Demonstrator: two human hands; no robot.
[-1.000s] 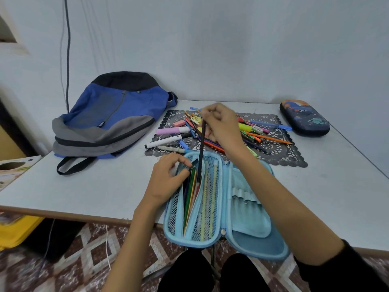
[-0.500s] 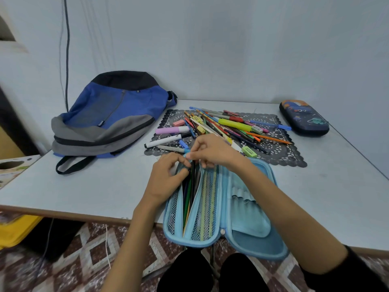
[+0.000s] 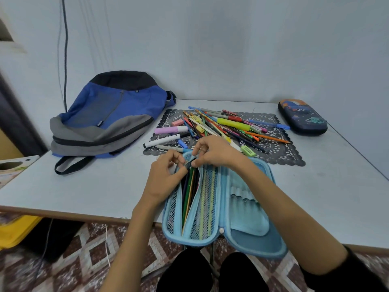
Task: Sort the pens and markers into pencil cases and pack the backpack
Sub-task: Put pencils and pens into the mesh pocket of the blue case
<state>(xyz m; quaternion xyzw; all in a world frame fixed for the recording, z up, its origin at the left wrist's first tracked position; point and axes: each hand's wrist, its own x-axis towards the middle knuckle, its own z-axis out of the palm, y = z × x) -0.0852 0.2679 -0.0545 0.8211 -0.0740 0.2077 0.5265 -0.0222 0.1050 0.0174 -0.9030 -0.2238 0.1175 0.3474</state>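
Observation:
A light blue pencil case [image 3: 255,243] lies open at the table's front edge. Its left mesh pocket holds several coloured pencils [image 3: 189,192]. My left hand [image 3: 165,175] pinches the upper edge of that pocket. My right hand [image 3: 214,153] pinches the top end of a black pencil [image 3: 196,178] that lies almost fully inside the pocket. Behind the hands, a heap of pens, markers, highlighters and erasers [image 3: 223,125] lies on a dark lace mat [image 3: 280,152]. A blue, grey and black backpack [image 3: 109,116] lies flat at the back left.
A shut dark blue pencil case [image 3: 302,119] with cartoon prints sits at the back right near the wall. The case overhangs the table's front edge [image 3: 63,213], above my knees. A yellow bin [image 3: 12,230] stands on the floor to the left.
My right hand came down from holding the black pencil upright above the pocket and slid it in. My left hand stayed at the pocket's edge.

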